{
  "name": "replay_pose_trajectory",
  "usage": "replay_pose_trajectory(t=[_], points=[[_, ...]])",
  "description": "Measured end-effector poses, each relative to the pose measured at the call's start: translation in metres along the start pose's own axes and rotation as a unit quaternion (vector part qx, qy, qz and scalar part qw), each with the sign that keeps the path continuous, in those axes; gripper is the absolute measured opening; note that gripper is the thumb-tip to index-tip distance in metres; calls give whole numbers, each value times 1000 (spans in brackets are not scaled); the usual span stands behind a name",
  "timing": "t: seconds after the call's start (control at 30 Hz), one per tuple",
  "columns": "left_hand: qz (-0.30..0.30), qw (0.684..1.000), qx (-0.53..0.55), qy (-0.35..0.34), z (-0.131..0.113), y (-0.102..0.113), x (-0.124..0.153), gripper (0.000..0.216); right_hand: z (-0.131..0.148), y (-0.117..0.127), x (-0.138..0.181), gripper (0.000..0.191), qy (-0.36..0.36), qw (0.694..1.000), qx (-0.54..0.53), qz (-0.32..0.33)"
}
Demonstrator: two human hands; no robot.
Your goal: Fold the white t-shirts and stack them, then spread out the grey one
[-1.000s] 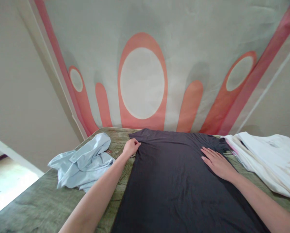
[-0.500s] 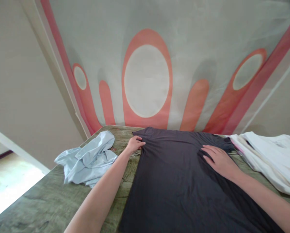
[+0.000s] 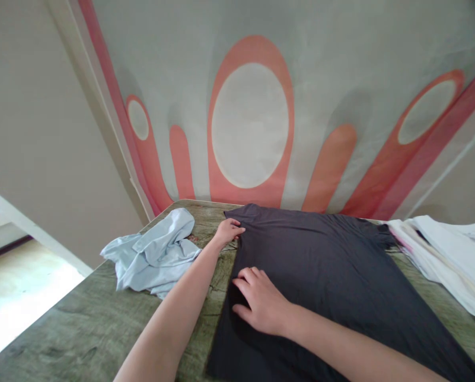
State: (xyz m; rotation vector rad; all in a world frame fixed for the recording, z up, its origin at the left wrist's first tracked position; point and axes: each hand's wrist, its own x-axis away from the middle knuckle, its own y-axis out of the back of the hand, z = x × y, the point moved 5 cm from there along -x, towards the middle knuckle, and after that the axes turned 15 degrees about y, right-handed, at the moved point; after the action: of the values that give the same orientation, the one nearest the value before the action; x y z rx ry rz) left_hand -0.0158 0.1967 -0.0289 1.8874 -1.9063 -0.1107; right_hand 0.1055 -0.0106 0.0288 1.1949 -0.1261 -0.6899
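Note:
A black T-shirt (image 3: 301,276) lies spread over the wooden-patterned tabletop, its shoulder end toward the wall. At the shirt's upper left edge, just under the sleeve, my left hand (image 3: 228,232) pinches the fabric between thumb and fingers. My right hand (image 3: 263,302) is over the shirt's left side, palm down, with the thumb apart from slightly curved fingers. Its fingertips are close to the left side edge. Whether they touch the cloth I cannot tell. Soft folds run across the chest of the shirt.
A crumpled light blue garment (image 3: 154,254) lies left of my left forearm. Folded white clothes (image 3: 452,254) are stacked at the right, touching the shirt's right sleeve. Behind the table (image 3: 82,323) rises a wall covering (image 3: 320,69) with orange shapes.
My right hand has moved left and nearer to me, from the shirt's right side to its left side. The gathered right side now lies flatter. My left hand keeps its place on the shirt.

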Motion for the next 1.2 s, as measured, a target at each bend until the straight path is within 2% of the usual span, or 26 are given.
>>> replay_pose_trajectory(t=[0.13,0.17,0.23,0.3,0.33,0.43,0.53,0.6,0.67,0.73,0.77,0.87,0.93,1.0,1.07,1.13,1.2], points=[[-13,1000,-8,-8,2,1,-4,32,17,-7,-5,34,79,991,-101,26],[-16,1000,-10,-11,2,1,-4,32,13,-6,-7,31,72,991,-114,12],[-22,1000,-14,-15,1,1,-3,33,0,-6,-9,30,13,995,-95,-36],[-27,999,-18,-18,0,2,-2,32,-9,-9,-8,40,-43,996,-51,-63],[-31,999,-21,-18,-1,2,-1,31,-7,-12,-7,48,-46,997,-41,-56],[-44,998,-30,-15,-1,2,-1,29,21,-22,-3,67,50,995,-87,13],[-60,997,-45,-16,-2,2,0,27,46,-18,1,68,135,976,-164,55],[-74,995,-60,-19,-4,2,1,26,42,-8,3,67,111,981,-158,34],[-88,993,-78,-23,-7,2,2,25,27,-2,8,65,43,993,-111,8],[-102,990,-97,-31,-10,2,5,25,17,0,20,65,-18,997,-80,7],[-107,988,-106,-35,-12,2,6,24,18,0,27,66,-22,996,-87,20],[-120,983,-128,-45,-17,3,12,24,44,3,48,64,69,977,-184,80],[-141,976,-149,-76,-25,4,20,27,55,16,63,61,113,962,-229,92],[-170,952,-199,-156,-40,0,34,31,36,36,80,61,63,977,-198,53],[-159,917,-271,-247,-56,-16,54,33,-11,57,106,53,-43,992,-116,-5],[-76,892,-338,-289,-62,-45,76,34,-70,75,145,50,-169,984,-4,-55],[29,872,-394,-289,-58,-79,98,44,-123,85,191,53,-287,950,110,-61]])
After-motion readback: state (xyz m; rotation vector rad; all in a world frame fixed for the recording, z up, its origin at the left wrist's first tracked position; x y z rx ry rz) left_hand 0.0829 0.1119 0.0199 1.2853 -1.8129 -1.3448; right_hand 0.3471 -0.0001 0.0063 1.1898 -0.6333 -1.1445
